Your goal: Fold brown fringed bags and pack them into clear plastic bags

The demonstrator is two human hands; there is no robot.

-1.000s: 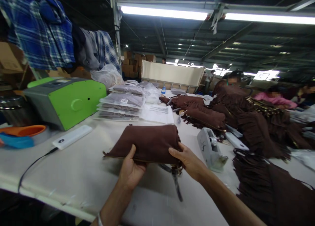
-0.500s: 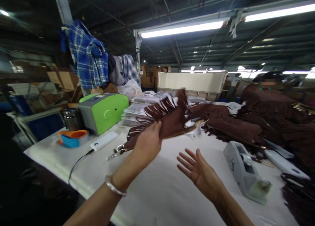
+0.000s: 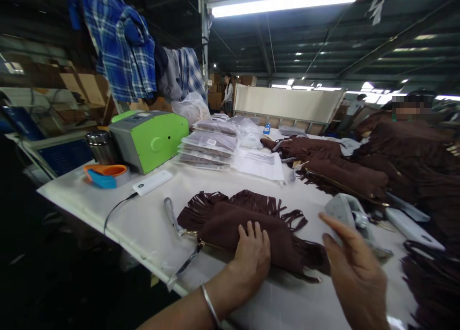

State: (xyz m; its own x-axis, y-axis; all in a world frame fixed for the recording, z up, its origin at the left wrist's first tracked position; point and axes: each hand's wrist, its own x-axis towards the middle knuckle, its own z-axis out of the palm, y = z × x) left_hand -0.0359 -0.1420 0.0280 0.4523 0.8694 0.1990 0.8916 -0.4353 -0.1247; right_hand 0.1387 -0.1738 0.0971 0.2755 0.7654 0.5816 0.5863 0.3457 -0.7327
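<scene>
Lying flat on the fringed bag (image 3: 223, 219) on the desk (image 3: 147, 229), the left hand (image 3: 251, 255) clasps nothing, the right hand (image 3: 359, 272) loosely open near its end — a soft, probably light thing, best held by its body, not the floppy fringe (image 3: 251, 200).

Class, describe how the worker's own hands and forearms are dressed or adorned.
Neither the left hand nor the right hand wears a glove. A slim, silver-coloured bracelet circles the left wrist; no sleeve shows on that forearm. The right forearm is out of view.
</scene>
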